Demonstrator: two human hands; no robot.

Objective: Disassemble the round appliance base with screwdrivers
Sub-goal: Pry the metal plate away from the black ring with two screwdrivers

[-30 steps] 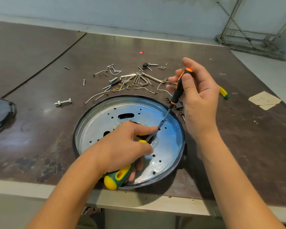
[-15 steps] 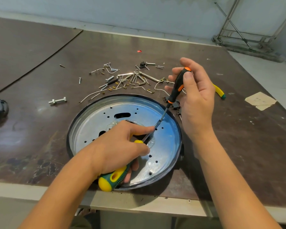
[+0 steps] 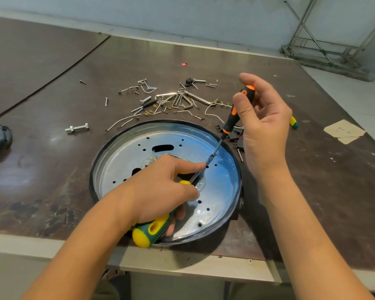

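The round base (image 3: 223, 187) is set flat at the near edge of the desk (image 3: 312, 191). Over its near rim the yellow-green screwdriver (image 3: 152, 231) is clenched in the grip of the left hand (image 3: 158, 191), its shaft laid low toward the base's centre. The black-orange screwdriver (image 3: 232, 120), pinched in the grip of the right hand (image 3: 262, 126), is slanted down from the far-right rim to the same spot.

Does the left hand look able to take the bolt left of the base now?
Probably not yet: the left hand grips the yellow screwdriver. Nothing stands between it and the bolt.
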